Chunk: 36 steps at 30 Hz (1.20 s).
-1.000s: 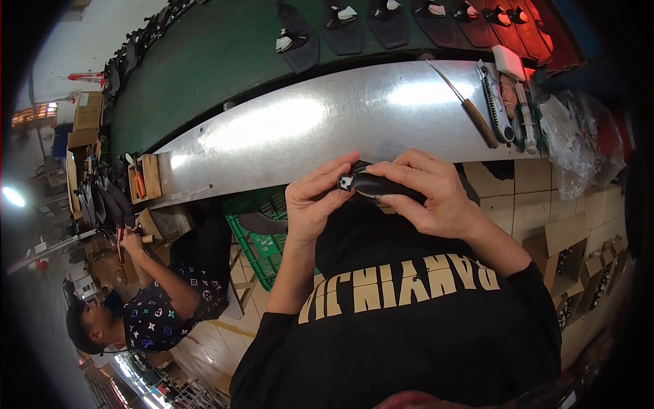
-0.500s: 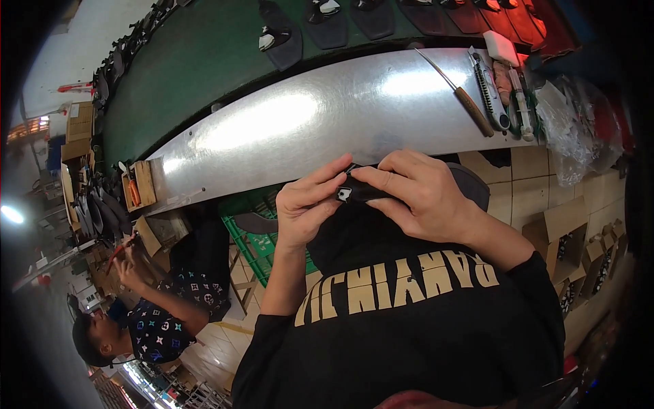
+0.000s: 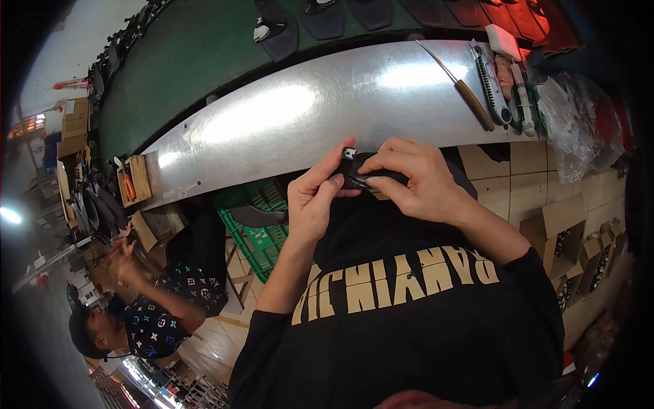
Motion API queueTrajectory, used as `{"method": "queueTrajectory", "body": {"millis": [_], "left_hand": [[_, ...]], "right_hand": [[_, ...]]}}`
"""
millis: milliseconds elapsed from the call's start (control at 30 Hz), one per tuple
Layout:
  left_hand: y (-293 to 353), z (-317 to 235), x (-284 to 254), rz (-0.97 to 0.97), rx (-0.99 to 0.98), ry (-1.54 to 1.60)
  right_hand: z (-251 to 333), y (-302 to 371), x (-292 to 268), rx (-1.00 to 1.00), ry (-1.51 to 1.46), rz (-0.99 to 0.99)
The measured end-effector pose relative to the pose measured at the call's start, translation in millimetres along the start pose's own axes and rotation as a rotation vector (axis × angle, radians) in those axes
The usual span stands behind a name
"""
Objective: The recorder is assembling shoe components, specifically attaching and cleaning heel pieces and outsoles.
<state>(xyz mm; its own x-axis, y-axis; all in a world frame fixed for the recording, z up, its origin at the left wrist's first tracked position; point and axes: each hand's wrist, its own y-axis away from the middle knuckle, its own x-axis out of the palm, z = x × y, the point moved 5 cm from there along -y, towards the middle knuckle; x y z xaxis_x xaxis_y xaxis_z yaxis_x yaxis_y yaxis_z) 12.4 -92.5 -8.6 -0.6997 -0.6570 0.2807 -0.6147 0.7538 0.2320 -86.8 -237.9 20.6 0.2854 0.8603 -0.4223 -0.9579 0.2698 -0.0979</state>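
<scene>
In front of my chest, at the near edge of the metal table, I hold a black sandal (image 3: 349,168). Its dark sole reaches out past my right wrist, partly hidden by that hand. My left hand (image 3: 315,194) is closed on the black strap, whose small white-marked end stands up by the index finger. Thumb and fingers of my right hand (image 3: 417,178) pinch the same sandal just to the right of the left fingertips. What lies beneath the right fingertips is covered.
On the metal table (image 3: 306,129) at right lie a wooden-handled awl (image 3: 473,104), other slim tools and a white block (image 3: 503,42). Dark soles (image 3: 369,13) line the green surface behind. A green crate (image 3: 266,240) sits below. A co-worker (image 3: 163,317) is at left; open cartons (image 3: 555,228) stand right.
The strap's white-marked end has come up and turned between my left fingers, and the left thumb has shifted. My right fingers have moved slightly along the sandal. The co-worker's hands have moved too.
</scene>
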Motion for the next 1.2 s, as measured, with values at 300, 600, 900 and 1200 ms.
{"method": "queueTrajectory", "body": {"millis": [300, 600, 900, 1200], "left_hand": [[3, 1, 3, -0.056, 0.026, -0.044], [-4, 6, -3, -0.031, -0.065, -0.003], [-8, 0, -3, -0.097, -0.129, 0.053], [-6, -17, 6, 0.003, -0.146, 0.167]], "right_hand": [[10, -4, 2, -0.247, 0.214, 0.028], [-1, 2, 6, -0.176, 0.081, 0.123], [-8, 7, 13, -0.150, 0.065, -0.030], [8, 10, 3, -0.356, 0.089, -0.129]]}}
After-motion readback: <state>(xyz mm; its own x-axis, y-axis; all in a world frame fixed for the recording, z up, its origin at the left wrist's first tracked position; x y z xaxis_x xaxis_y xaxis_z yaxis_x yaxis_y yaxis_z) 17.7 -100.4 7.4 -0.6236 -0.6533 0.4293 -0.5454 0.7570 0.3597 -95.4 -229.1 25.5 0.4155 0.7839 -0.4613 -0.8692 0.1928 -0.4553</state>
